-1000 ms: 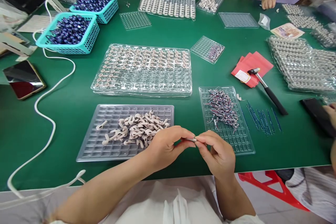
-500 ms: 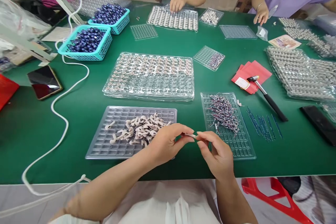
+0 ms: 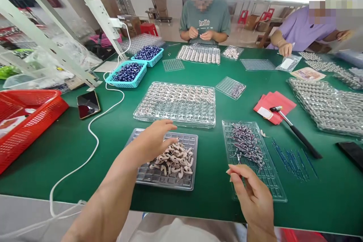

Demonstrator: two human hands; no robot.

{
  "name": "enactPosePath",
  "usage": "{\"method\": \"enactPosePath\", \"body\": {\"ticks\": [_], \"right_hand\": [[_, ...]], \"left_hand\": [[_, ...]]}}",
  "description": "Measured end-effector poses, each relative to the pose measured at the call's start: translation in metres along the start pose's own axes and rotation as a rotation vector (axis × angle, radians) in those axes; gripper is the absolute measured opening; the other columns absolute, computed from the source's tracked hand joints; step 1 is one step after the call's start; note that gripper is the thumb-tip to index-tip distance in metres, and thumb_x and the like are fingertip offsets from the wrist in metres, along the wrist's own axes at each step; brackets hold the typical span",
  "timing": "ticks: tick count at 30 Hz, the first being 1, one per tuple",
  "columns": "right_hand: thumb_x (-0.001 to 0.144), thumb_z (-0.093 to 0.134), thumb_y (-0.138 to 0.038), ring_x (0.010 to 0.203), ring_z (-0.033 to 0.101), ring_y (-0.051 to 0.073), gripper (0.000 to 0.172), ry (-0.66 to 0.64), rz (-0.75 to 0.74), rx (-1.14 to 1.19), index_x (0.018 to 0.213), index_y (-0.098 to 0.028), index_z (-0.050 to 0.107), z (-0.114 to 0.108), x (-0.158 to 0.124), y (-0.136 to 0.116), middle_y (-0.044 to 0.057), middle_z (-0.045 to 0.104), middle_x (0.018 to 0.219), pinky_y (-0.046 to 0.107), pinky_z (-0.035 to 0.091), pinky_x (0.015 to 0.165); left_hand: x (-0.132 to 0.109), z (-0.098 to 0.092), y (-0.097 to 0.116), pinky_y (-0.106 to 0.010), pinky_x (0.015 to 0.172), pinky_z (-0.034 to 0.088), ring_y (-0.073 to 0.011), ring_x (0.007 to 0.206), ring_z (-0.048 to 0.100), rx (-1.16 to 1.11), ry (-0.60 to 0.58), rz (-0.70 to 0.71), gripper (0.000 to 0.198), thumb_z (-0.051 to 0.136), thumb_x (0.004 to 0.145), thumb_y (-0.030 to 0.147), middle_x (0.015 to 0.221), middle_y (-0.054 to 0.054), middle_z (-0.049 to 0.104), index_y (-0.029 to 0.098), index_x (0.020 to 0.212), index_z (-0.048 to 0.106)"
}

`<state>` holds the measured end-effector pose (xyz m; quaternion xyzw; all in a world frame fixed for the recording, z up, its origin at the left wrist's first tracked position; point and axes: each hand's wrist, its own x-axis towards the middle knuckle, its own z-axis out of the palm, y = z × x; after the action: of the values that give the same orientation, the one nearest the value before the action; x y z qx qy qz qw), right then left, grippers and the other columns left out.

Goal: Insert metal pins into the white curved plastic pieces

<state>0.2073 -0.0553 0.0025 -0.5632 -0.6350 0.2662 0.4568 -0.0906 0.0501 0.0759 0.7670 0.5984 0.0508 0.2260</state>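
Note:
My left hand (image 3: 153, 141) reaches over a clear compartment tray (image 3: 143, 179), thumb and fingers apart with nothing visible between them. Under and beside it lies a loose heap of white earbud shells (image 3: 177, 162). My right hand (image 3: 252, 193) is pinched closed at the near left edge of a second clear tray (image 3: 279, 193). Whatever its fingertips hold, if anything, is too small to make out. Small parts with thin purplish wires (image 3: 246, 141) are piled on that second tray.
Beyond lies a large clear blister tray (image 3: 176, 106), partly filled with round parts. A hammer (image 3: 296, 132), red envelopes (image 3: 273, 107) and blue strips (image 3: 293, 162) are at right. A phone (image 3: 88, 104), white cable (image 3: 95, 140) and red basket (image 3: 28, 128) are at left. Two co-workers sit opposite.
My hands were together at a small white earbud part; now they are apart. The left has gone left over the shells and opened. The view has tilted up.

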Motion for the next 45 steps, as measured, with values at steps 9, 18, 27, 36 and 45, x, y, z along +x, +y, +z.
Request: {"method": "enactPosePath", "body": {"ticks": [9, 18, 27, 36, 45], "right_hand": [[0.094, 0.055, -0.023, 0.072, 0.068, 0.013, 0.015, 0.032, -0.081, -0.057, 0.101, -0.023, 0.068, 0.009, 0.011, 0.017, 0.001, 0.072, 0.087, 0.023, 0.054, 0.065], [0.093, 0.053, -0.015, 0.074, 0.066, 0.013, 0.016, 0.037, -0.133, -0.048, 0.102, -0.021, 0.065, 0.013, 0.011, 0.014, 0.002, 0.07, 0.085, 0.024, 0.052, 0.067], [0.094, 0.055, -0.021, 0.081, 0.066, 0.014, 0.016, 0.044, -0.001, -0.013, 0.105, -0.024, 0.066, -0.005, 0.003, 0.02, 0.001, 0.07, 0.091, 0.026, 0.052, 0.072], [0.094, 0.054, -0.029, 0.084, 0.064, 0.019, 0.015, -0.048, 0.057, -0.453, 0.097, -0.022, 0.068, -0.061, 0.023, 0.041, 0.005, 0.07, 0.095, 0.032, 0.05, 0.078], [0.093, 0.05, -0.028, 0.081, 0.065, 0.022, 0.019, -0.286, -0.054, -0.717, 0.097, -0.018, 0.066, -0.034, 0.045, 0.051, 0.007, 0.07, 0.089, 0.035, 0.05, 0.075]], "left_hand": [[0.16, 0.007, 0.031, -0.039, 0.096, 0.048, -0.0298, 0.118, 0.058, 0.067, 0.215, -0.038, 0.026, 0.056, 0.094, 0.026, 0.126, -0.015, 0.063, 0.013, 0.114, 0.066], [0.212, 0.035, 0.004, -0.044, 0.091, 0.051, -0.0222, 0.101, 0.064, 0.051, 0.173, -0.188, 0.023, 0.063, 0.092, 0.035, 0.11, -0.009, 0.067, 0.013, 0.101, 0.066], [0.196, 0.039, 0.013, -0.034, 0.075, 0.049, -0.0252, 0.086, 0.064, -0.123, 0.371, -0.196, 0.018, 0.056, 0.085, 0.026, 0.091, -0.014, 0.071, 0.013, 0.084, 0.069], [0.11, -0.001, 0.035, -0.029, 0.061, 0.046, -0.0191, 0.067, 0.062, -0.361, 0.22, -0.042, 0.016, 0.065, 0.075, 0.033, 0.074, -0.005, 0.071, 0.018, 0.074, 0.062], [0.017, 0.021, 0.049, -0.026, 0.063, 0.048, -0.0174, 0.071, 0.066, -0.473, -0.283, 0.114, 0.027, 0.058, 0.077, 0.017, 0.087, -0.003, 0.074, 0.021, 0.1, 0.072]]}}
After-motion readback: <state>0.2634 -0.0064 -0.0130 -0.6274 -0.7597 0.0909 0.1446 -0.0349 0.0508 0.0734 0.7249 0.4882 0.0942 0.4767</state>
